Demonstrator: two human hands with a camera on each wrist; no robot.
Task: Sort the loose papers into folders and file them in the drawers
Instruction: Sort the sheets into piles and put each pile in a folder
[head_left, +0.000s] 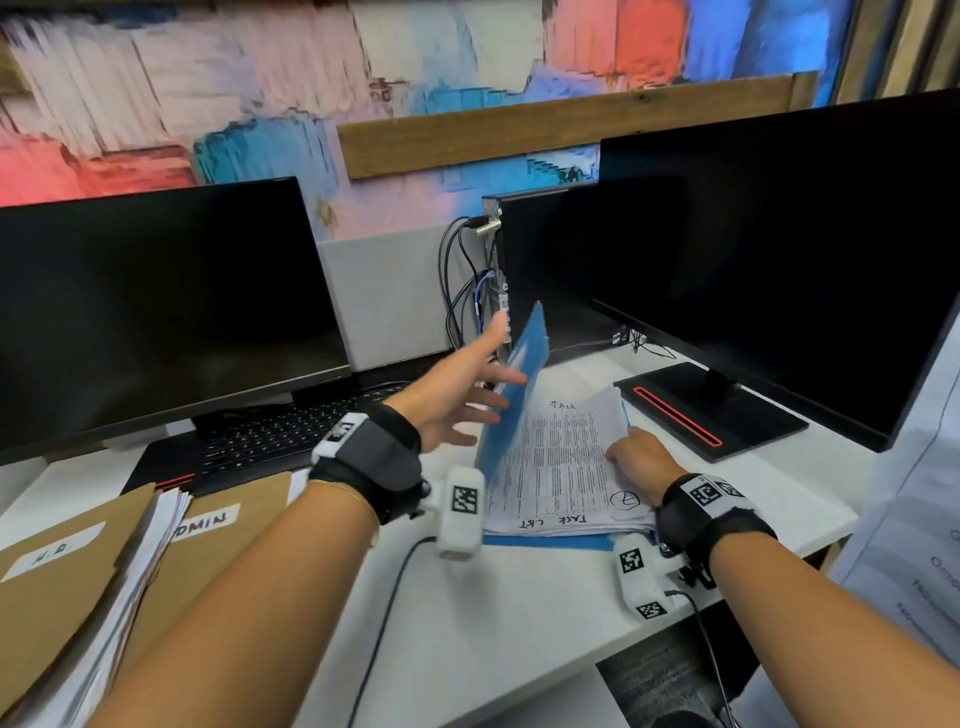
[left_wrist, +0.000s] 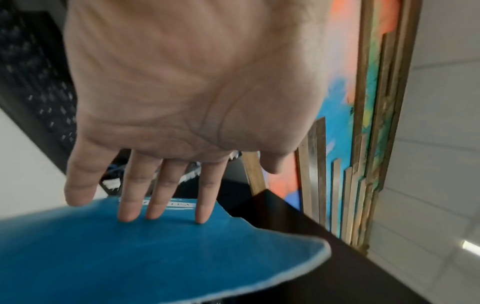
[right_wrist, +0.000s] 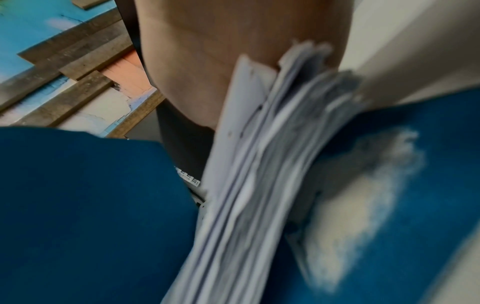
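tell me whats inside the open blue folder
A stack of printed papers lies on the blue folder's lower flap, top sheet a printed list with handwriting. The right hand covers its right edge; lower sheets are hidden.

Black wrist straps (head_left: 374, 457), white tagged cameras (head_left: 460, 512), thin bracelet (head_left: 348, 492)

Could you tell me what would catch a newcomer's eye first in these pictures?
Probably the blue folder standing half open mid-desk, its cover touched by the left hand's straight fingers. Inside lies a stack of printed papers, its right edge held by the right hand. Two dark monitors flank them.
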